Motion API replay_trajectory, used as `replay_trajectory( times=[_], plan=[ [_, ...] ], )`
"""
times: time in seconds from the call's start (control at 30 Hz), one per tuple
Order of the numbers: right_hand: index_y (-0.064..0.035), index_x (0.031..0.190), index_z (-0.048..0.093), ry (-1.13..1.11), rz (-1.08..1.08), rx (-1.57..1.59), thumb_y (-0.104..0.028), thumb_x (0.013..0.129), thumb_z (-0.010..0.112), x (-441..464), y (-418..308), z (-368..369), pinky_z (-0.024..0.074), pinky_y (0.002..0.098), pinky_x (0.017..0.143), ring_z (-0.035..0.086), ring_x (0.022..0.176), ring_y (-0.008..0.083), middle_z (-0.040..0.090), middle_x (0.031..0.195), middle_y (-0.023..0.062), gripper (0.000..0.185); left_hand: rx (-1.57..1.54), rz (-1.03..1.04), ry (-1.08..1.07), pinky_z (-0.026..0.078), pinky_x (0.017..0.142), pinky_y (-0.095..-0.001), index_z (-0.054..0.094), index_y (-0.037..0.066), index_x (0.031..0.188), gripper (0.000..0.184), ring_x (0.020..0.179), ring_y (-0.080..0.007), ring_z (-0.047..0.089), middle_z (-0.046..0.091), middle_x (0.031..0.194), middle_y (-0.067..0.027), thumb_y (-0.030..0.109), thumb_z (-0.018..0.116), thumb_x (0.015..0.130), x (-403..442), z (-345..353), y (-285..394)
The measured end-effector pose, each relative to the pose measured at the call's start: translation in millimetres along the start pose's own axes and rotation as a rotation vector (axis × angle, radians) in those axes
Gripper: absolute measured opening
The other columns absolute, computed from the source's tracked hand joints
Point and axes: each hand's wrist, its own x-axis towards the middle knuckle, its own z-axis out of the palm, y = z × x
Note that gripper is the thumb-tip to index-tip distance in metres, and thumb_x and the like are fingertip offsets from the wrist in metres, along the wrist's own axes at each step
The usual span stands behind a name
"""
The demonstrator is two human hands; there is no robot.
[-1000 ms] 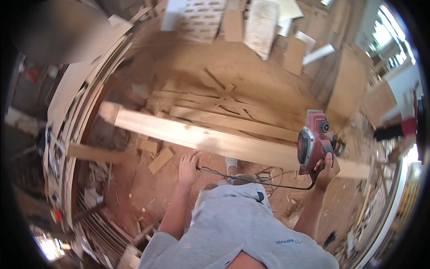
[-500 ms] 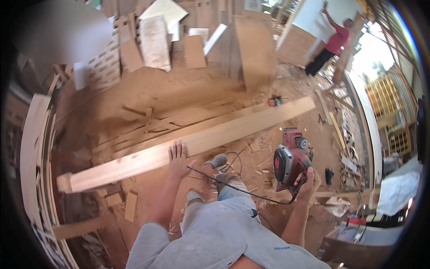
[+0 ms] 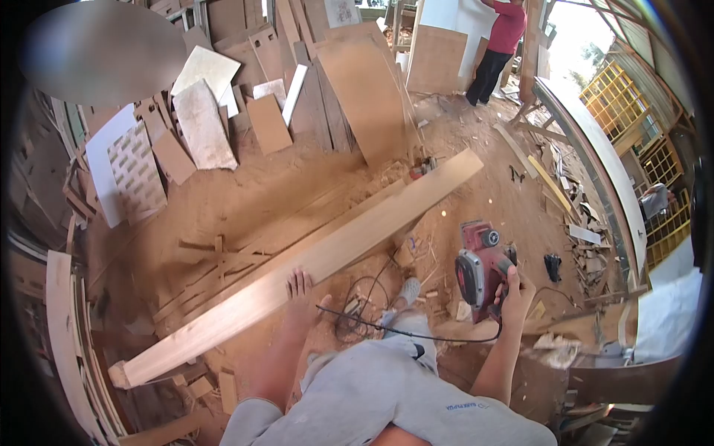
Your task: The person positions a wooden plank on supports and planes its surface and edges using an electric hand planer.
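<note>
A long pale timber beam (image 3: 349,249) runs diagonally from lower left to upper right in front of me. My left hand (image 3: 300,290) rests on its near edge, the fingers stretched over the top face and not wrapped round it. Off to the right, clear of the beam, a red electric hand planer (image 3: 480,279) hangs in the air. My right hand (image 3: 513,293) grips it by the rear handle. From the planer a black power cord (image 3: 416,334) loops across in front of my body towards my left hand.
Sawdust and offcuts cover the ground (image 3: 476,201). Boards and panels (image 3: 357,89) lean at the back. Another person (image 3: 498,48) in a red shirt stands at a white panel. A long white-topped board (image 3: 595,163) is on the right, stacked planks (image 3: 71,342) on the left.
My view has turned, so the beam appears steeper and the background has shifted left. My left hand stays on the beam; my right hand still holds the planer to the side.
</note>
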Motion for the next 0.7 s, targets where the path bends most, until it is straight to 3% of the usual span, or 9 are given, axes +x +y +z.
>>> replay_trajectory(
  times=[0.1, 0.23, 0.37, 0.57, 0.7],
  plan=[
    [-0.0004, 0.09, 0.072, -0.057, 0.01, -0.004, -0.039, 0.111, 0.071, 86, 22, -9, 0.0413, 0.0273, 0.045, 0.054, 0.049, 0.0084, 0.058, 0.062, 0.0006, 0.044, 0.023, -0.036, -0.044, 0.009, 0.136, -0.0657, 0.022, -0.014, 0.17, 0.106, 0.168, -0.0557, 0.011, 0.015, 0.179, -0.0396, 0.06, 0.061, 0.105, 63, 22, 59],
    [-0.0018, 0.086, 0.072, -0.086, 0.095, -0.011, -0.037, 0.11, 0.072, 196, 46, -17, 0.0417, 0.0256, 0.045, 0.054, 0.05, 0.0071, 0.059, 0.062, -0.0007, 0.042, 0.028, -0.046, -0.036, 0.008, 0.136, -0.0668, 0.022, -0.017, 0.169, 0.108, 0.167, -0.0579, 0.011, 0.016, 0.177, -0.0429, 0.065, 0.054, 0.107, 151, 54, 139],
    [-0.0038, 0.085, 0.071, -0.078, 0.197, -0.092, -0.036, 0.109, 0.074, 278, 51, -37, 0.041, 0.0251, 0.046, 0.054, 0.05, 0.0061, 0.06, 0.063, -0.001, 0.04, 0.06, -0.014, -0.079, 0.007, 0.137, -0.0661, 0.021, -0.014, 0.17, 0.109, 0.168, -0.0554, 0.011, 0.016, 0.178, -0.0407, 0.067, 0.054, 0.106, 227, 81, 194],
    [-0.0022, 0.088, 0.071, -0.007, 0.207, -0.126, -0.046, 0.11, 0.07, 357, 53, -53, 0.0407, 0.0271, 0.044, 0.051, 0.047, 0.0091, 0.057, 0.06, 0.0017, 0.049, 0.097, -0.046, -0.065, 0.006, 0.138, -0.0642, 0.025, -0.006, 0.173, 0.108, 0.17, -0.0488, 0.014, 0.021, 0.18, -0.0337, 0.072, 0.054, 0.104, 267, 86, 216],
    [-0.0049, 0.082, 0.069, 0.013, 0.247, -0.102, -0.046, 0.111, 0.069, 405, 60, -40, 0.0405, 0.0269, 0.044, 0.054, 0.047, 0.0089, 0.059, 0.061, 0.0011, 0.05, 0.071, -0.083, -0.077, 0.006, 0.138, -0.0641, 0.027, -0.004, 0.173, 0.108, 0.17, -0.0471, 0.015, 0.023, 0.18, -0.0316, 0.072, 0.056, 0.103, 269, 83, 217]
  ],
)
